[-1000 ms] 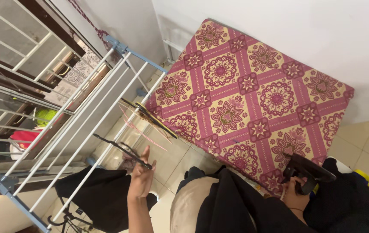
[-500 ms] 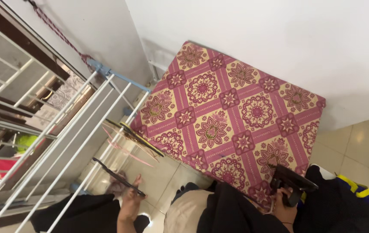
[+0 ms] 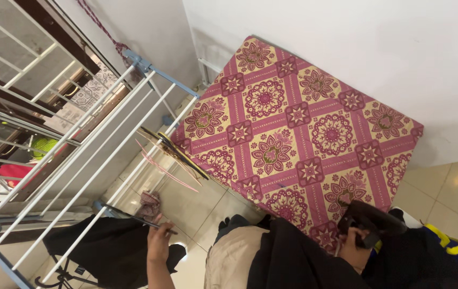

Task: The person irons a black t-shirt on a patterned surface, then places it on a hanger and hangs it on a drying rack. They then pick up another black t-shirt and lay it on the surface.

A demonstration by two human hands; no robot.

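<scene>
- The left hand (image 3: pixel 158 243) is closed around a dark clothes hanger (image 3: pixel 138 218), fingers curled over its thin bar, holding it just beside the lowest rail of the white drying rack (image 3: pixel 87 155)
- A black garment (image 3: pixel 106 246) hangs from that rack right beside the left hand
- More hangers (image 3: pixel 173 155), pink and dark ones, dangle in a bunch from an upper rail of the rack, well apart from the hand
- The right hand (image 3: pixel 353 247) is clenched on a black hanger (image 3: pixel 373 220) at the lower right, thumb and fingers wrapped about it
- That black hanger sits against a heap of black clothing (image 3: pixel 304 259) with a beige piece (image 3: pixel 231 262) beside it
- Behind the heap lies a patterned mattress (image 3: pixel 304 128) in magenta and cream, pushed against the white wall (image 3: pixel 346 37)
- Pale floor tiles (image 3: pixel 453 187) show to the right
</scene>
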